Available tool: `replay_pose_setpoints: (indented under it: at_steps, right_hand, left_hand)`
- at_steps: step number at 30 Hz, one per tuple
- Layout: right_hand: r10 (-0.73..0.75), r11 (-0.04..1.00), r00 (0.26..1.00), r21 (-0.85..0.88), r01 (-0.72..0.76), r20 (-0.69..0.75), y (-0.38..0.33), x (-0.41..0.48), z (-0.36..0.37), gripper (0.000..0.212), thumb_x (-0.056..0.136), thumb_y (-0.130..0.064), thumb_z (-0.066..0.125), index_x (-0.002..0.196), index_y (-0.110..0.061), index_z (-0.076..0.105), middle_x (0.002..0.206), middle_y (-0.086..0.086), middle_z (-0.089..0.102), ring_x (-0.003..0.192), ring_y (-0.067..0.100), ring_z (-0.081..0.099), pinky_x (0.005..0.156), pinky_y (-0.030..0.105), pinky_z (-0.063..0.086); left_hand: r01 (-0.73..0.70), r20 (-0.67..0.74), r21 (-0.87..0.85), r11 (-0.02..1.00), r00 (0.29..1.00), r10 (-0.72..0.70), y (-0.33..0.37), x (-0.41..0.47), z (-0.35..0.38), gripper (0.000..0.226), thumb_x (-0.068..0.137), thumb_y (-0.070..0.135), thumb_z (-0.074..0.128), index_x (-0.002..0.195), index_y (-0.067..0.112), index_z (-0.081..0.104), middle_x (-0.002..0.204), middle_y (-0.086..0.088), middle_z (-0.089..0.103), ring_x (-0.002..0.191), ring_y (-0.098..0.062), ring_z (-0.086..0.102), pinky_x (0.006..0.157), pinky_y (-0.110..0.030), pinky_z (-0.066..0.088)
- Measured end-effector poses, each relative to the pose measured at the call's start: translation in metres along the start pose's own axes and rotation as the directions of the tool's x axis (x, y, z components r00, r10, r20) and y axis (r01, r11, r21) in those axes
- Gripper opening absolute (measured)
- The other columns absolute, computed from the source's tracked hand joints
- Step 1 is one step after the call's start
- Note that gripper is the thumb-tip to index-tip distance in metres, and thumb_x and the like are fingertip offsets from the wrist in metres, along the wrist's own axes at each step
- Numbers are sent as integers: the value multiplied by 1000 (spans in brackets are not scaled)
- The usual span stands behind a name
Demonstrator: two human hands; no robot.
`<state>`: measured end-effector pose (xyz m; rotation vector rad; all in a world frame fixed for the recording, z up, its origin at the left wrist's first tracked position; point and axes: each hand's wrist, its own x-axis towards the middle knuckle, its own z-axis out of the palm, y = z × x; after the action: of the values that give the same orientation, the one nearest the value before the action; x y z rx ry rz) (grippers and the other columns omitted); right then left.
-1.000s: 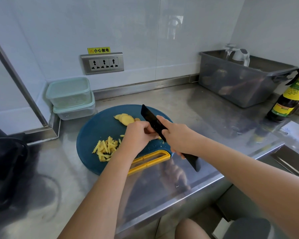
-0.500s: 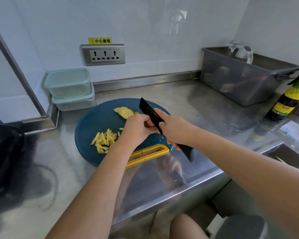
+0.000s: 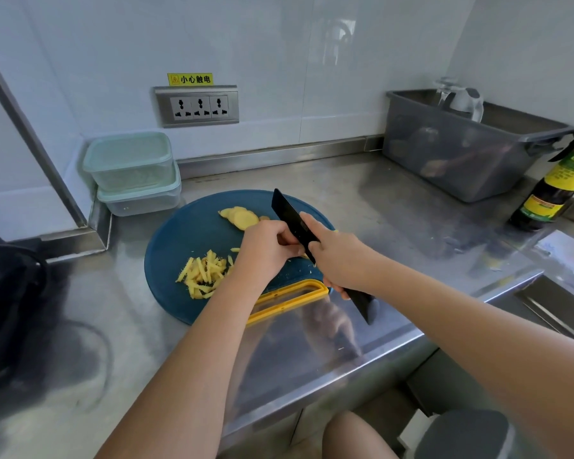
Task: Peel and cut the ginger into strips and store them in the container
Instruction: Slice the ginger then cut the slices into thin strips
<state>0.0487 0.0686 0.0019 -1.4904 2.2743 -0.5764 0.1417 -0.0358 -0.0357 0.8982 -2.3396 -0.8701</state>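
Still mid-cut, with hardly anything changed over the last second beyond a tilt of view; no nearer to storing yet. Gripping the matte black knife [image 3: 290, 213] in right hand [image 3: 340, 260], fingers wrapped round the handle, forefinger laid on the blade. Pinning with left hand [image 3: 265, 250], fingers curled tight beside the blade over what is probably a ginger piece, hidden beneath. Beyond, on the round blue cutting board [image 3: 186, 233]: ragged, fibrous yellow strips [image 3: 204, 276] heaped left, thin oval slices [image 3: 239, 217] fanned behind. Farther back, by the wall, two stacked frosted containers [image 3: 130, 160], lids on.
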Motion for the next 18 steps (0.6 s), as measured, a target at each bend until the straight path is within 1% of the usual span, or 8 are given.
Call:
replay_pose_setpoints:
  at_steps: [2, 4, 7, 10, 14, 18]
  right_hand:
    - [15, 1000, 1000, 8, -15, 0, 1, -4, 2, 56, 101, -16, 28, 155, -27, 15, 88, 15, 49, 50, 14, 42, 33, 9, 36]
    - [0, 1000, 1000, -18, 0, -21, 2, -1, 1, 56, 101, -16, 29, 155, -28, 15, 86, 13, 49, 51, 13, 41, 35, 9, 37]
    - [-10, 998, 1000, -56, 11, 17, -3, -1, -4, 57, 101, -14, 30, 154, -27, 17, 71, 3, 44, 50, 10, 41, 35, 11, 39]
    - [-3, 999, 1000, -51, 4, 29, -6, -1, -6, 56, 100, -14, 31, 154, -27, 18, 67, -2, 42, 48, 9, 44, 33, 13, 37]
    - [-3, 999, 1000, -46, 3, 7, -6, -2, 1, 57, 101, -14, 31, 154, -27, 17, 67, -1, 41, 48, 10, 42, 33, 11, 37]
    - [-17, 998, 999, -58, 15, -38, -3, 0, 8, 57, 100, -14, 31, 154, -28, 17, 81, 7, 47, 50, 9, 40, 36, 9, 38]
  left_hand:
    - [-9, 11, 2, 1000, 1000, 9, -1, 1, -1, 19, 77, 22, 77, 71, 24, 59, 71, 15, 53, 66, -2, 49, 71, -20, 39]
    - [-25, 17, -6, 1000, 1000, 26, -2, 0, -1, 16, 77, 22, 76, 73, 23, 61, 71, 16, 53, 67, -1, 50, 70, -19, 39]
    - [-36, 21, -6, 999, 999, 36, -1, 0, -1, 13, 78, 21, 75, 77, 19, 63, 71, 16, 55, 67, 0, 50, 71, -19, 40]
    - [-22, 26, 13, 1000, 999, 21, 1, -1, -2, 13, 79, 21, 74, 77, 19, 61, 71, 16, 53, 67, 0, 49, 71, -19, 39]
    - [-6, 17, 23, 1000, 1000, 6, 1, -1, 0, 10, 80, 20, 73, 81, 16, 64, 75, 10, 56, 73, -8, 52, 72, -20, 41]
    - [0, 12, 43, 999, 1000, -1, 3, -2, 2, 9, 82, 20, 72, 86, 14, 66, 78, 8, 56, 75, -10, 53, 73, -21, 41]
